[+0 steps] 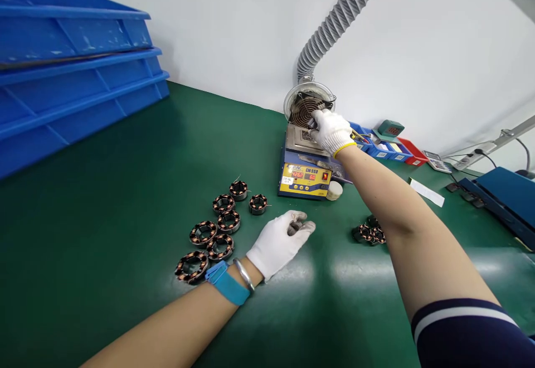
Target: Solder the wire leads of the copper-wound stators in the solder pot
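Note:
My left hand [279, 241], in a white glove, rests on the green mat [104, 217] with its fingers curled around a small dark wound coil. Several more copper-wound ring coils [219, 224] lie just to its left. My right hand [331, 131], also gloved, reaches far forward over the blue solder pot [305, 174]. Its fingers are closed on a small dark part that I cannot make out, held above the pot's metal basin in front of the round fan grille [306, 107].
Stacked blue trays [71, 67] stand at the back left. A grey ribbed duct [338, 17] rises from the fan. Two or three coils [370, 233] lie right of centre. Small blue and red bins [395, 149], a white label strip [426, 192] and a blue device [504, 195] sit at right.

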A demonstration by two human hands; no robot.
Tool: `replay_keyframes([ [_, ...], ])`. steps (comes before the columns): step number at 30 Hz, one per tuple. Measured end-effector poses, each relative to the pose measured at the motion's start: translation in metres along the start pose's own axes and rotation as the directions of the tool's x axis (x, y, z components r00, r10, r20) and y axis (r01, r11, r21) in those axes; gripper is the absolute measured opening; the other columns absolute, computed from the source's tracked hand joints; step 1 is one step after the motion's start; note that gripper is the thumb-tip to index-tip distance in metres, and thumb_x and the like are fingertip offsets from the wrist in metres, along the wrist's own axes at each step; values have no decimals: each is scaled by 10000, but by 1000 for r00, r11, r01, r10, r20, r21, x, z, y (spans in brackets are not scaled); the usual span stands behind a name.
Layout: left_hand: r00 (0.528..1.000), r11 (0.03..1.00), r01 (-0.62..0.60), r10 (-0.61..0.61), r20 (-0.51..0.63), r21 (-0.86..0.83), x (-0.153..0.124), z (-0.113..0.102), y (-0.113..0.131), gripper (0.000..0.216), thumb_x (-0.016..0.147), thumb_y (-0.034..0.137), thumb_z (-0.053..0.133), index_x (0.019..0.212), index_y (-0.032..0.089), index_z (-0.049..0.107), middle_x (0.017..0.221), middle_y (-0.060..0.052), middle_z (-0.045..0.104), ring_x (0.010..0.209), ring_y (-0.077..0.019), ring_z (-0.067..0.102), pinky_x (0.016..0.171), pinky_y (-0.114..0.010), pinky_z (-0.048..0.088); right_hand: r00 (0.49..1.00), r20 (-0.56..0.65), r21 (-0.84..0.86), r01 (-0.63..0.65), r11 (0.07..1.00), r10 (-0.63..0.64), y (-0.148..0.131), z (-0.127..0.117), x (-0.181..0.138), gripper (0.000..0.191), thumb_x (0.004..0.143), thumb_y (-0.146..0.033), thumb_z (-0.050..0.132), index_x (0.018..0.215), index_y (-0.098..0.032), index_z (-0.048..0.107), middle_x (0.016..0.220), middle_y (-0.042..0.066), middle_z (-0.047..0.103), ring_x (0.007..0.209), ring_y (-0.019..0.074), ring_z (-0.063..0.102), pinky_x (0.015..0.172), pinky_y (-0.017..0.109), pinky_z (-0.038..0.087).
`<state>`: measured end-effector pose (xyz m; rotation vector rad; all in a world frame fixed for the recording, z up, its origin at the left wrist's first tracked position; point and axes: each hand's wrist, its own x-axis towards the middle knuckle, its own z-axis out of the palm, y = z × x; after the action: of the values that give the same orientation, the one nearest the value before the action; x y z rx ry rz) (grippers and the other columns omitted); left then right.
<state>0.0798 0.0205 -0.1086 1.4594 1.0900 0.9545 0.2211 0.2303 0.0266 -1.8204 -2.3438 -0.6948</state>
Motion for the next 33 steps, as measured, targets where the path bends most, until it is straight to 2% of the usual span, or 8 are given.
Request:
replay_keyframes([
  [6,1000,1000,-4,4,-10,3,-1,0,2,357,817,440,598,1033,157,623,922,-82,718,821,-187,668,780,-326,533,1000,4,50,-21,999,21,1,-8,0,416,804,-309,627,1204,-218,564,1166,127,586,1019,325,580,852,481,493],
  [11,997,999,-27,24,-72,-34,2,2,-5,436,819,447,612,1135,148,602,900,-66,701,792,-165,653,761,-304,529,989,-95,259,-87,962,115,7,-21,-7,441,772,-343,647,1199,-250,600,1129,88,634,1042,337,591,885,517,493],
  [14,991,995,-48,37,-130,-83,5,2,-7,522,831,426,608,1264,144,534,964,-67,690,786,-141,642,750,-278,530,981,-114,489,-84,868,159,1,-29,-29,428,763,-363,649,1176,-255,629,1052,44,679,1026,309,617,886,512,508],
  [17,976,994,-68,49,-212,-81,6,0,-4,599,836,418,608,1352,151,465,1133,-103,664,801,-132,646,725,-259,536,990,-62,710,-47,703,128,-15,-31,-64,385,749,-355,669,1103,-204,668,997,41,702,972,264,647,873,457,535],
  [21,957,991,-128,116,-268,-28,3,-3,0,662,859,365,579,1442,157,343,1348,-148,564,870,-147,671,794,-271,544,997,18,832,-54,552,69,-38,-25,-109,370,711,-338,719,1061,-221,688,966,42,711,894,246,671,834,433,561],
  [26,967,987,-151,158,-199,49,1,-1,-3,657,860,364,573,1443,165,347,1396,-159,523,922,-174,681,832,-294,541,999,-50,732,23,681,21,-39,-32,-109,352,741,-308,686,1089,-253,679,958,27,697,890,249,660,839,448,551],
  [30,982,996,-81,85,-166,30,2,2,-5,703,844,386,596,1452,145,340,1360,-171,551,875,-163,682,773,-280,549,989,-139,436,17,900,48,-18,-48,-62,380,750,-299,659,1128,-262,654,1004,36,670,941,298,630,820,500,527],
  [33,988,999,-49,50,-148,8,3,2,-7,715,838,383,602,1453,130,339,1335,-178,568,857,-154,681,781,-285,549,995,-93,221,-22,975,44,-6,-48,-26,389,755,-272,662,1140,-214,639,1053,86,640,989,316,601,849,500,502],
])
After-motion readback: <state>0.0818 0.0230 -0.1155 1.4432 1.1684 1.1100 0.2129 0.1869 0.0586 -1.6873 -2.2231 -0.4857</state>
